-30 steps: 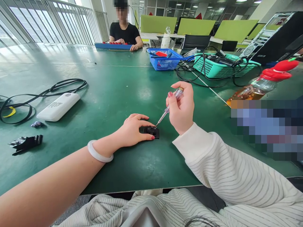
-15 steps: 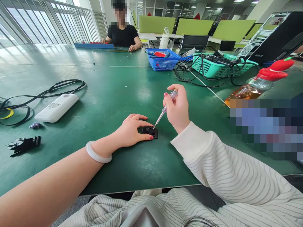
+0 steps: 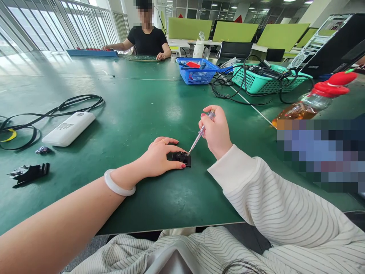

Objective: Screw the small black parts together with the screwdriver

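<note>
On the green table, a small black plastic part (image 3: 186, 160) lies flat, its left side covered by my fingers. My left hand (image 3: 159, 158) grips it between thumb and forefinger, pressing it to the tabletop. In my right hand (image 3: 216, 129) is a screwdriver (image 3: 196, 140) with a clear handle, slanting down to the left. Its tip touches the top of the black part; the exact spot is too small to make out. Over at the left lies another black piece (image 3: 30, 174) with jagged edges, apart from both hands.
A white power bank (image 3: 70, 128) with black cables (image 3: 57, 112) lies left, near a small crumpled item (image 3: 43, 150). Blue (image 3: 196, 74) and teal baskets (image 3: 248, 82) stand at the back, beside loose cables. A red-capped bottle (image 3: 310, 101) leans at right. A person (image 3: 148, 40) sits opposite.
The screwdriver and my right hand have shifted slightly right and down, the handle tilting a little lower. My left hand stays on the part. The person opposite has slid a blue tray leftward.
</note>
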Action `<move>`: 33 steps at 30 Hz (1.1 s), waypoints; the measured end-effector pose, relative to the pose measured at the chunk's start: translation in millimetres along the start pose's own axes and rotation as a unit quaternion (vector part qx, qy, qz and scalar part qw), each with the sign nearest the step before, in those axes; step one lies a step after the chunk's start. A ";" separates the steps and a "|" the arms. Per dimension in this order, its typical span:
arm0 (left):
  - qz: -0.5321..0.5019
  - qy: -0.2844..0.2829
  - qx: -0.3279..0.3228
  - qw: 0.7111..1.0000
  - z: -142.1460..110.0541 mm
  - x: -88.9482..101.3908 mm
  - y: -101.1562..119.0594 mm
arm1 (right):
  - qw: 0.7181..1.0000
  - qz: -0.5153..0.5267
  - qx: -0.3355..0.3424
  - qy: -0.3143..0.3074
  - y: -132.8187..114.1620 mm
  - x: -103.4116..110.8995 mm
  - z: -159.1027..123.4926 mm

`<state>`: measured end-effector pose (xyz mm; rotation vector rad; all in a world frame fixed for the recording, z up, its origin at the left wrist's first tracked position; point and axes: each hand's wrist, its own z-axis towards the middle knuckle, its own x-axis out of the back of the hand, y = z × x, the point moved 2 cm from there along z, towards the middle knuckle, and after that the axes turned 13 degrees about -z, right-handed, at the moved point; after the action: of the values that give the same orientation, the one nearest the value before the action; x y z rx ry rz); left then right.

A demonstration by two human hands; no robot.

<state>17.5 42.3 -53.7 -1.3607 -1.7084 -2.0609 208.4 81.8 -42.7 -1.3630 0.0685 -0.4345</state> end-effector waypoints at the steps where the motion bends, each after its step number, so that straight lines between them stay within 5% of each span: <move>1: 0.000 0.000 -0.001 1.000 -0.2 0.0 0.1 | 0.999 0.019 0.027 0.001 -1.9 0.3 -2.3; 7: -0.002 0.004 0.003 1.000 -1.0 0.0 -0.7 | 0.969 0.014 0.245 -0.010 -10.6 0.3 -21.6; 15: -0.001 0.007 -0.010 1.000 -0.5 -0.4 -2.8 | 0.917 -0.056 0.394 -0.001 -22.9 -0.2 -40.5; 33: -0.017 0.010 -0.031 0.999 -0.5 0.3 -5.5 | 0.882 -0.076 0.465 -0.013 -29.3 -1.4 -56.0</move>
<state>13.7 43.9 -57.3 -1.3325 -1.6857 -2.1552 182.9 26.1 -27.2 -0.4178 -0.2504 -0.4884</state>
